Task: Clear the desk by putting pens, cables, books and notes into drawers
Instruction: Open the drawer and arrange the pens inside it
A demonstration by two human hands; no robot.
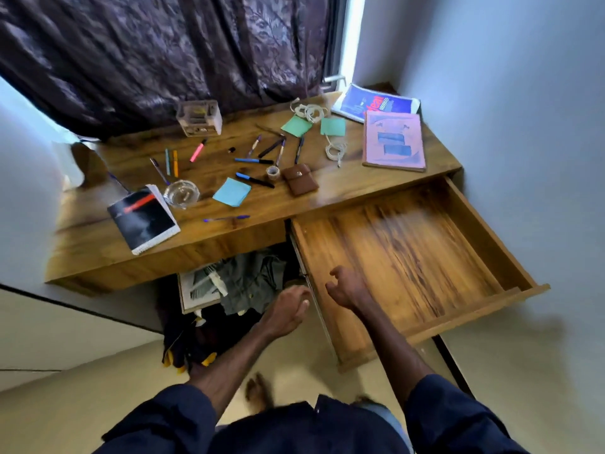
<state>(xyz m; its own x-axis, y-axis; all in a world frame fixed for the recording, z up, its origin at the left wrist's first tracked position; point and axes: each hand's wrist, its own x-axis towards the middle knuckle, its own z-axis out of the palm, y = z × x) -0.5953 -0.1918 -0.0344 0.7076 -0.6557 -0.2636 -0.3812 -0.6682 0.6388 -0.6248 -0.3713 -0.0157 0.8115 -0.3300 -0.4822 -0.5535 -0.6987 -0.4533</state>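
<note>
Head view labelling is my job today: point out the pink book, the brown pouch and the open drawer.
pink book (394,140), head view, middle of its cover.
brown pouch (301,181), head view, middle of its front flap.
open drawer (409,253), head view, bare wooden floor inside.

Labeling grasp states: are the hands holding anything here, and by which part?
Nothing is held. The left hand hangs beside the open drawer, and the right hand is over it. Both have loosely curled, empty fingers.

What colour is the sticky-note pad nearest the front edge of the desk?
The sticky-note pad is light blue, seen in the head view.
</note>
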